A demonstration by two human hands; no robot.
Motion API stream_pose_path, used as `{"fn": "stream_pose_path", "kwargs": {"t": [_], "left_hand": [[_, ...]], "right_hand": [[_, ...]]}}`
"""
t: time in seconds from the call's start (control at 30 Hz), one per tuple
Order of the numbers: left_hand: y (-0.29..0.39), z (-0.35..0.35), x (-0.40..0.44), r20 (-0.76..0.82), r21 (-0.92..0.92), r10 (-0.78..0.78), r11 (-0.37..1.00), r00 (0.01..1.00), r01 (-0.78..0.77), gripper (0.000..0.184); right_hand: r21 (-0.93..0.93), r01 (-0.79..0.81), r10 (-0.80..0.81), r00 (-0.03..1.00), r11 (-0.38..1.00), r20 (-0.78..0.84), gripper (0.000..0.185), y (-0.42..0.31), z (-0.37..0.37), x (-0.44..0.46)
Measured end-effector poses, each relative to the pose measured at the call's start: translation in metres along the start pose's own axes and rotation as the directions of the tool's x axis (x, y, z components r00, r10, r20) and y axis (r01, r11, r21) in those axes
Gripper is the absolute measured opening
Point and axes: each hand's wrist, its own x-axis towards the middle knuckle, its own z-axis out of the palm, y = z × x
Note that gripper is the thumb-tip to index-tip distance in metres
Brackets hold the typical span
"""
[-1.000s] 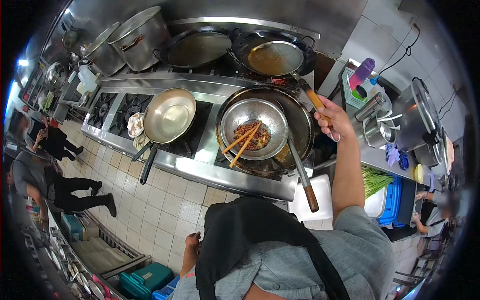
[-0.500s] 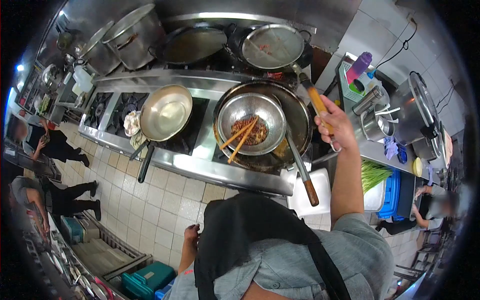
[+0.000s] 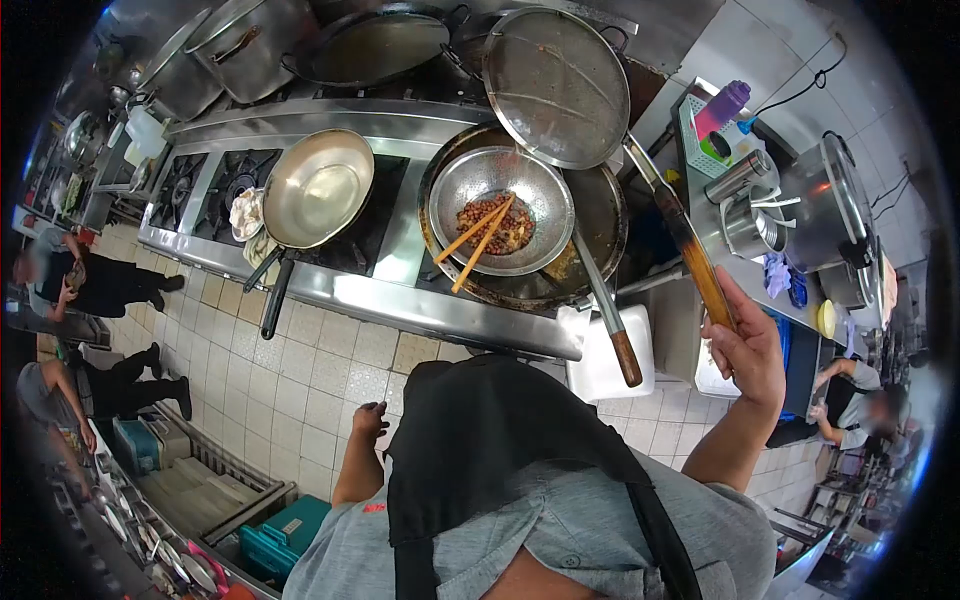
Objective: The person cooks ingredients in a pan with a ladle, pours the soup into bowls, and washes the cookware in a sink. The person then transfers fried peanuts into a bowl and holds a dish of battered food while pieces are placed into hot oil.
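Observation:
My right hand [image 3: 745,345] is wrapped round the wooden handle of a large round mesh skimmer [image 3: 555,95]. The skimmer is tilted, its lower edge just above a perforated metal strainer [image 3: 450,190]. Small reddish-brown pieces of food [image 3: 515,235] lie in the strainer, with a pair of wooden chopsticks [image 3: 480,240] resting across them. The strainer sits over a big dark wok [image 3: 605,230], its own long handle [image 3: 610,330] pointing toward me. Beside my apron, my left hand [image 3: 370,420] hangs low with its fingers loosely apart, holding nothing.
A pan [image 3: 320,190] with clear liquid stands on the stove to the left, beside a cloth [image 3: 258,255]. Behind are another wok [image 3: 375,50] and tall pots [image 3: 255,45]. At right, a counter holds a green basket [image 3: 690,130] and a large pot [image 3: 825,205]. Other people stand on both sides.
My right hand has drawn back toward me, bringing the skimmer from the rear of the stove to above the strainer and tipping it. The few red bits on its mesh are mostly gone.

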Motion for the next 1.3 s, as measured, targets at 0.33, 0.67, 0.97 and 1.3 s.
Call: {"fn": "stream_pose_path", "kwargs": {"t": [0.33, 0.67, 0.97, 1.3], "left_hand": [[0.034, 0.008, 0.001, -0.010, -0.068, 0.062, 0.996, 0.998, -0.063, 0.057], [-0.017, 0.000, -0.035, -0.017, 0.039, -0.042, 0.998, 0.999, 0.042, 0.052], [-0.044, 0.010, -0.060, -0.084, -0.089, -0.090, 0.993, 0.992, 0.082, 0.055], [0.039, 0.032, -0.061, -0.208, 0.053, 0.557, 0.827, 0.804, -0.560, 0.053]], "right_hand": [[0.218, 0.161, -0.138, 0.984, 0.963, -0.115, 0.057, 0.001, 0.007, 0.032], [-0.073, 0.131, -0.146, 0.952, 0.989, -0.268, 0.059, 0.014, 0.031, 0.173], [0.104, -0.082, 0.093, 0.990, 0.991, -0.101, 0.059, 0.037, 0.047, 0.276], [-0.702, 0.409, -0.743, 0.619, 0.583, -0.256, 0.019, 0.009, 0.076, 0.225]]}}
